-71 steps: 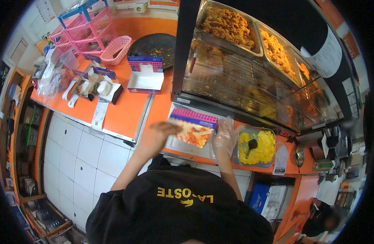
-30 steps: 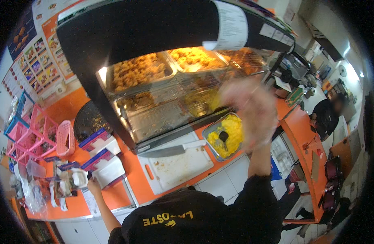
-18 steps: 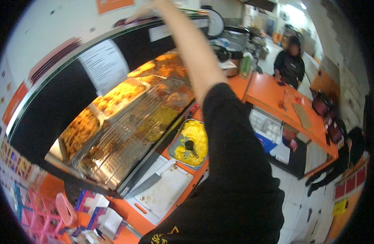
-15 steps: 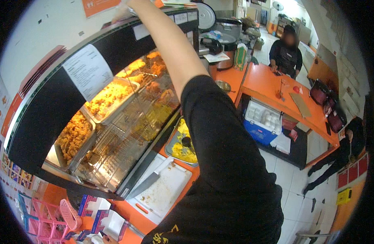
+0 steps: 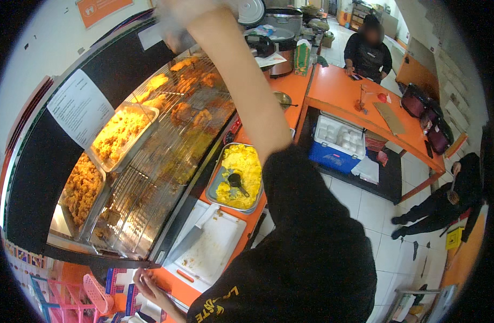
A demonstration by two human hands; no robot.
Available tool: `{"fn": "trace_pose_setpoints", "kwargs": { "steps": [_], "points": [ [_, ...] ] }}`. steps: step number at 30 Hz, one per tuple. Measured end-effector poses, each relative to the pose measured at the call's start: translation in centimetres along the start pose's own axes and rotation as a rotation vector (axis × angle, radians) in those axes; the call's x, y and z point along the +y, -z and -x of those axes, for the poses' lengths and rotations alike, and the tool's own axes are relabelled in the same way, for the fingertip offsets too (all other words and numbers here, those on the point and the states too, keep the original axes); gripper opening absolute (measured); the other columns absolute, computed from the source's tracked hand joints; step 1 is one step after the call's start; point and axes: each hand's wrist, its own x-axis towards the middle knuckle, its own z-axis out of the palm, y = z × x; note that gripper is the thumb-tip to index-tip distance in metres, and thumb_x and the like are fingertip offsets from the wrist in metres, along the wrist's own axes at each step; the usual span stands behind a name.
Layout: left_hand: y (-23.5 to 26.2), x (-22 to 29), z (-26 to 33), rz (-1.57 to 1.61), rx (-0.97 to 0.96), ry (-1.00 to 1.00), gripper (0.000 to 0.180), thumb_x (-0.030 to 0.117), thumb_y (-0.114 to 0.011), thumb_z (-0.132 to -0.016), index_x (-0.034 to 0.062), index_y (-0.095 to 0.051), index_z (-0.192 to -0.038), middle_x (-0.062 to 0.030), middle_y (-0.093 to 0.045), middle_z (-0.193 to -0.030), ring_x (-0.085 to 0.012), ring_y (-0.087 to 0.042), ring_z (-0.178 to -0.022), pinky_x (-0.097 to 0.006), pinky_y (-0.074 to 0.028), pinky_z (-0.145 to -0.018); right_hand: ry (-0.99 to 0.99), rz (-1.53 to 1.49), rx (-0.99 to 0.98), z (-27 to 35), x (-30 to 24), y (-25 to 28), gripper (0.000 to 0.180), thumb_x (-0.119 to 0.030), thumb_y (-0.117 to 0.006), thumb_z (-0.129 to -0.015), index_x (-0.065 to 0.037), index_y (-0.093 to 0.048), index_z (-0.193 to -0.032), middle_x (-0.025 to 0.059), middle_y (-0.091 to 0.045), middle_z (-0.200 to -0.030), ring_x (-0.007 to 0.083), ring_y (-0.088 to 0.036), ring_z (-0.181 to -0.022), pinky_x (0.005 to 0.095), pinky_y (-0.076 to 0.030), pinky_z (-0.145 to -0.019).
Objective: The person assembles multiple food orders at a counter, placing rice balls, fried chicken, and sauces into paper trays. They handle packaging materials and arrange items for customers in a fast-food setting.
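My right arm stretches up across the front of a heated display case (image 5: 134, 188). At the case's top edge my right hand (image 5: 190, 16) is smeared by motion, with something clear like a plastic glove over it. Whether it holds anything cannot be made out. Low on the left, my left hand (image 5: 148, 288) is by the case's bottom corner, its fingers apart and nothing visible in them. Beside it stand purple-and-white paper boxes (image 5: 131, 299). Inside the case are trays of fried pieces (image 5: 120, 134) and wire racks holding fried chicken (image 5: 187, 83).
A knife (image 5: 190, 239) lies on a white cutting board (image 5: 220, 250). Beyond it is a tray of yellow food (image 5: 241, 161) with a black scoop (image 5: 237, 183). A pink basket (image 5: 69, 301) is at lower left. One person (image 5: 368, 54) stands behind the orange counter (image 5: 338, 91); another (image 5: 462, 183) stands at right.
My right hand has come down and slightly right along the case's top. My left hand has risen from the paper boxes toward the case's corner. The view has shifted, uncovering the yellow food tray.
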Motion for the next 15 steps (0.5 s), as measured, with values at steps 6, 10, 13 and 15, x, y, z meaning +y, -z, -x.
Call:
{"fn": "trace_pose_setpoints", "kwargs": {
  "steps": [6, 10, 13, 15],
  "points": [
    [-10.3, 4.2, -3.1, 0.427, -0.397, 0.013, 0.055, 0.037, -0.048, -0.095, 0.0045, -0.037, -0.137, -0.0123, -0.043, -0.135, -0.0266, -0.046, -0.121, -0.043, -0.041, -0.097, -0.474, 0.248, -0.482, 19.7, 2.8, 10.1, 0.032, -0.032, -0.062, -0.088, -0.003, -0.057, -0.075, 0.0150, -0.059, -0.070, 0.0270, -0.057, -0.062, 0.0393, -0.044, -0.059],
    [-17.1, 6.7, -2.5, 0.475, -0.702, 0.010, 0.073, 0.028, -0.055, -0.092, 0.0073, -0.014, -0.148, -0.0126, -0.018, -0.152, -0.0268, -0.023, -0.138, -0.044, -0.025, -0.109, -0.502, -0.051, -1.267, 32.9, 0.1, 11.8, 0.033, -0.034, -0.046, -0.091, -0.005, -0.063, -0.085, 0.0217, -0.061, -0.076, 0.0397, -0.062, -0.074, 0.0492, -0.050, -0.068],
    [-19.1, 4.8, -1.4, 0.273, -0.628, 0.014, 0.063, 0.016, -0.054, -0.092, 0.0061, -0.021, -0.145, -0.0167, -0.042, -0.138, -0.0223, -0.043, -0.125, -0.032, -0.040, -0.098, -0.643, -0.186, -1.385, 37.0, -2.8, 13.4, 0.036, -0.032, -0.049, -0.093, -0.002, -0.057, -0.110, 0.0181, -0.065, -0.092, 0.0386, -0.063, -0.083, 0.0417, -0.050, -0.076],
    [-19.0, 6.2, -1.3, 0.334, -0.594, 0.120, 0.059, 0.016, -0.053, -0.093, 0.0036, -0.024, -0.144, -0.0175, -0.054, -0.126, -0.0225, -0.054, -0.113, -0.031, -0.048, -0.087, -0.916, -0.363, -1.402, 37.0, -2.8, 14.0, 0.036, -0.031, -0.050, -0.094, -0.001, -0.056, -0.112, 0.0176, -0.065, -0.089, 0.0339, -0.064, -0.079, 0.0385, -0.050, -0.073]
  ]
}}
